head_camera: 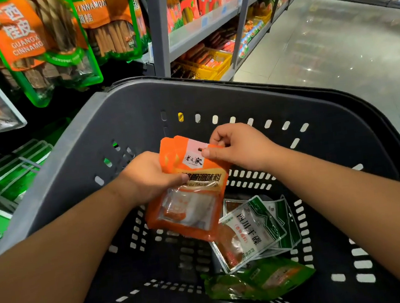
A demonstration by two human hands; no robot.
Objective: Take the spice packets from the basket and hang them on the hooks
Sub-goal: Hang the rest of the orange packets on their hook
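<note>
Inside the dark grey basket [211,93] I hold a small stack of orange spice packets [192,198]. My left hand [146,178] grips the stack from its left side, thumb across the front. My right hand [236,146] pinches the top edge by the hang hole. On the basket floor lie white-and-green packets [255,233] and a green packet [261,280]. Orange-and-green cinnamon packets [34,43] hang on the rack at upper left; their hooks are hidden.
Green-and-white packets [11,173] hang low on the left rack. A grey shelf post [158,29] rises behind the basket, with shelves of snacks and a yellow crate [210,66] beyond. The shiny aisle floor [332,45] opens to the right.
</note>
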